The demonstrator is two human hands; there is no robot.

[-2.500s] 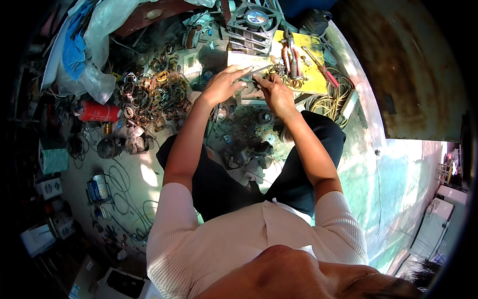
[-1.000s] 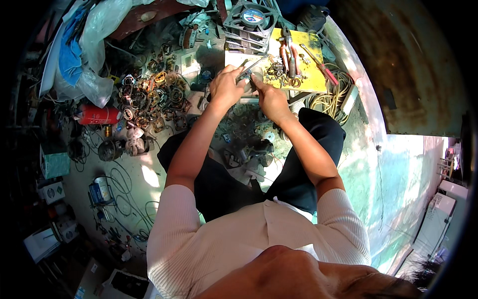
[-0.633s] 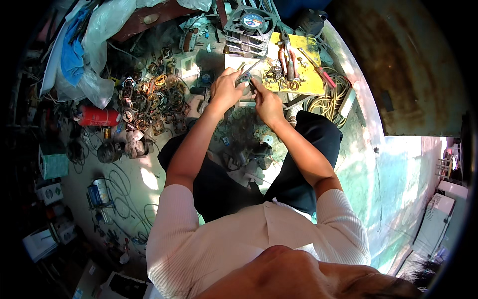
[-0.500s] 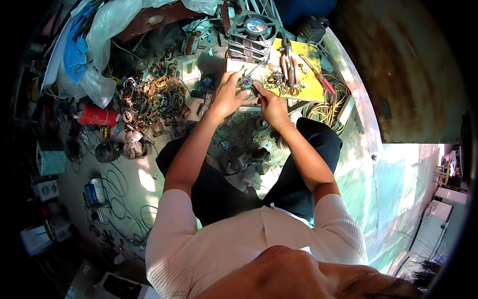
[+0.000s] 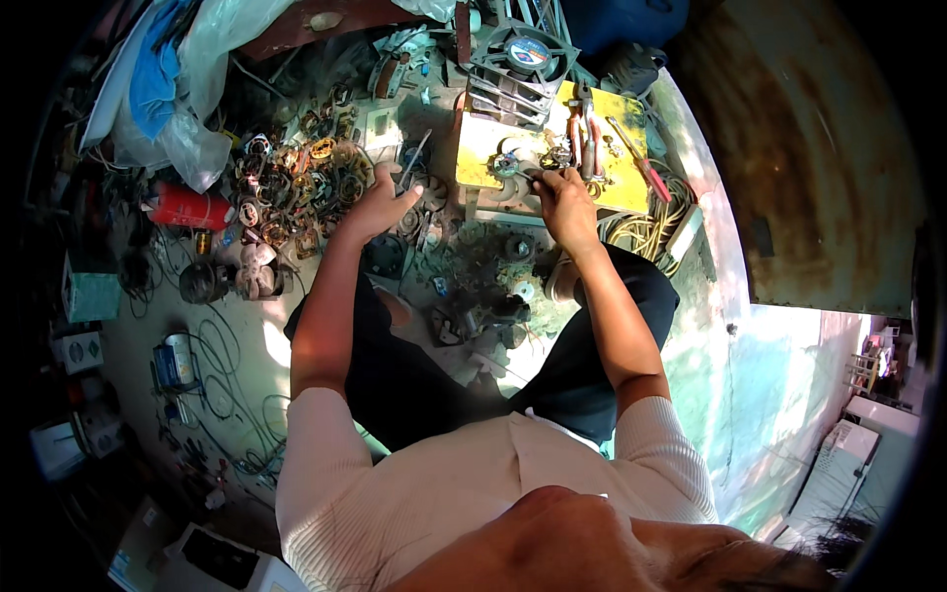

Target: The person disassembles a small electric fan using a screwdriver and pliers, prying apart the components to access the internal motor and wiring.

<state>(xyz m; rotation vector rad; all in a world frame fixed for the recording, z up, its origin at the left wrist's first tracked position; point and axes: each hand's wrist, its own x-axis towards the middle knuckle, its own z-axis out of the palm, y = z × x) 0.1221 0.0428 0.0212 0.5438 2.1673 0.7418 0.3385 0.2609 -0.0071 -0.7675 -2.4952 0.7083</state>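
Note:
My left hand (image 5: 387, 202) is left of the yellow board, fingers partly curled around a slim metal tool (image 5: 418, 150) that points upward. My right hand (image 5: 564, 209) is pinched at the front of the yellow board (image 5: 626, 183), beside a small round fan part (image 5: 508, 165) with grey blades; what its fingertips grip is too small to make out. Pliers (image 5: 589, 133) and a red-handled screwdriver (image 5: 653, 178) lie on the board, with small metal pieces around them. A grey square fan (image 5: 525, 59) sits at the back.
A heap of wire coils (image 5: 306, 187), a red cylinder (image 5: 192, 210) and plastic bags (image 5: 207, 59) are at left. Coiled yellow cable (image 5: 636, 232) lies right, beside a rusty metal panel (image 5: 829, 168). Loose parts (image 5: 498, 316) cover the floor between my legs; cords (image 5: 222, 385) lie lower left.
My left hand has moved left, off the board, carrying the slim tool away from the round part. My right hand has shifted right. The board sits slightly right and lower in view.

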